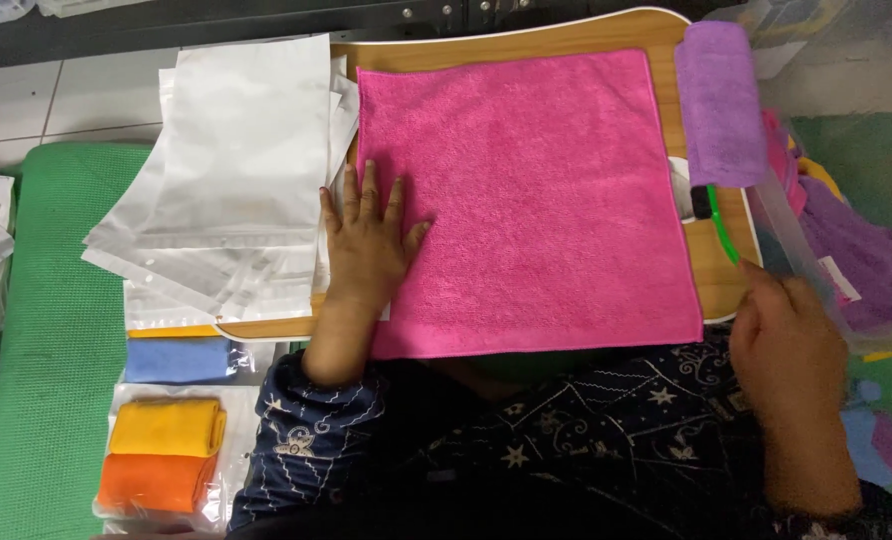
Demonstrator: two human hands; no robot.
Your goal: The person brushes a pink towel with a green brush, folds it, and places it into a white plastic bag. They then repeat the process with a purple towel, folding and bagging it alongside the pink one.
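Note:
A pink square cloth (536,190) lies spread flat on a small wooden table (526,38). My left hand (368,235) rests flat, fingers apart, on the cloth's left edge. My right hand (786,345) hovers off the table's right side, fingers curled, near the rim of a clear plastic bin (781,225); whether it holds anything is hidden. A rolled purple cloth (718,100) lies at the table's right end, with a green-handled tool (718,225) beside it.
A stack of clear plastic bags (231,160) lies left of the pink cloth. Bagged folded cloths, blue (178,358), yellow (166,427) and orange (158,482), rest on a green mat (61,330). More purple and pink cloths (856,250) fill the bin at right.

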